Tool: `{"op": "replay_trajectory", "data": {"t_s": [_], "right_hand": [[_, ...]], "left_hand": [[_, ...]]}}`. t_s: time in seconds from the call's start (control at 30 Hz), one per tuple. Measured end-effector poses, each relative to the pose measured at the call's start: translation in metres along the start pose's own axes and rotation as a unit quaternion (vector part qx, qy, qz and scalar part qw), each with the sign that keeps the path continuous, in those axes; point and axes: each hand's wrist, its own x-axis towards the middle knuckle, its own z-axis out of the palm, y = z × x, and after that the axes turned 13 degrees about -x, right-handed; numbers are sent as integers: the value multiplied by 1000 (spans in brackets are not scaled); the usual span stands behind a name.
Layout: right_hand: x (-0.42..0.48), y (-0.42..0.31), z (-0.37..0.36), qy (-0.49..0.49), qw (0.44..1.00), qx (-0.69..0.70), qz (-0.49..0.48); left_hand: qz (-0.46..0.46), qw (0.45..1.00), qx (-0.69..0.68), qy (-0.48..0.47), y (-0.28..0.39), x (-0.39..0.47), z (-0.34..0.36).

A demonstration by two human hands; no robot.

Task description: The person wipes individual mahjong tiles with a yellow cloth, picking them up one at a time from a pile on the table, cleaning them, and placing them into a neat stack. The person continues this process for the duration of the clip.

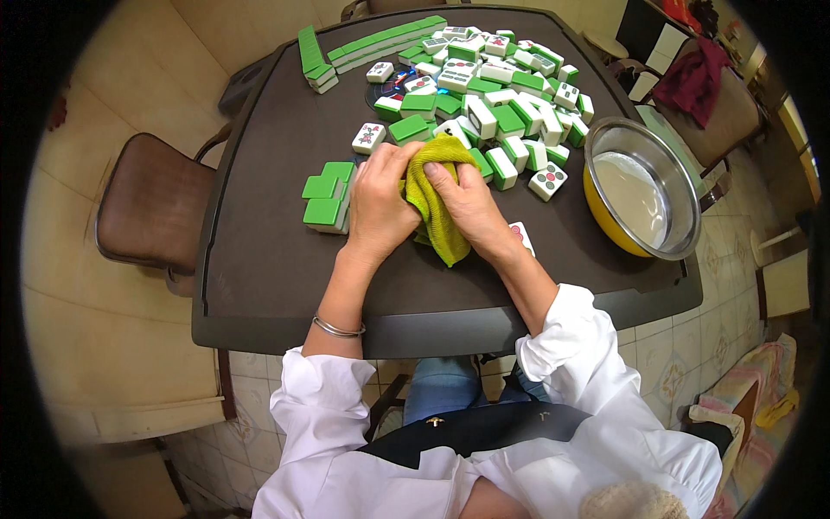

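Note:
A yellow-green cloth (436, 194) is bunched between my two hands above the near part of a mahjong table (272, 272). My left hand (384, 201) grips its left side, while the thumb and fingers of my right hand (470, 204) press into it from the right. Whether a tile is wrapped inside, I cannot tell. Just left of my left hand sits a small stack of green-backed mahjong tiles (322, 211). Beyond the cloth spreads a jumbled heap of green and white tiles (509, 120), some face up. One circle-patterned tile (521, 237) is partly covered by my right forearm.
A metal bowl with a yellow outside (606, 217) holds cloudy liquid at the table's right edge. Two-layer rows of tiles (389, 47) line the far left. Brown chairs stand left (152, 201) and right (736, 123), the latter draped with a dark red cloth (697, 81).

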Motion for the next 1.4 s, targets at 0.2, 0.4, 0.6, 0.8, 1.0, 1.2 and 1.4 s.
{"op": "replay_trajectory", "data": {"t_s": [0.2,0.4,0.6,0.8,1.0,1.2,1.4], "right_hand": [[2,18,4,19,994,-86,63],[-3,15,14,-7,994,-41,101],[0,21,3,-20,993,-55,101],[-1,12,7,-30,995,-5,94],[-2,4,4,-43,994,58,77],[-1,6,7,-36,999,24,15],[4,-1,2,22,997,74,-22]], "left_hand": [[-198,973,-82,85,-13,4,2],[-237,912,-292,161,-33,7,13],[-207,950,211,101,-41,4,-40],[-403,872,279,-25,-37,-12,-60],[-210,959,187,38,-34,-4,-48],[-141,985,-94,-34,16,1,-13],[-81,983,-142,-89,21,-5,5]]}}
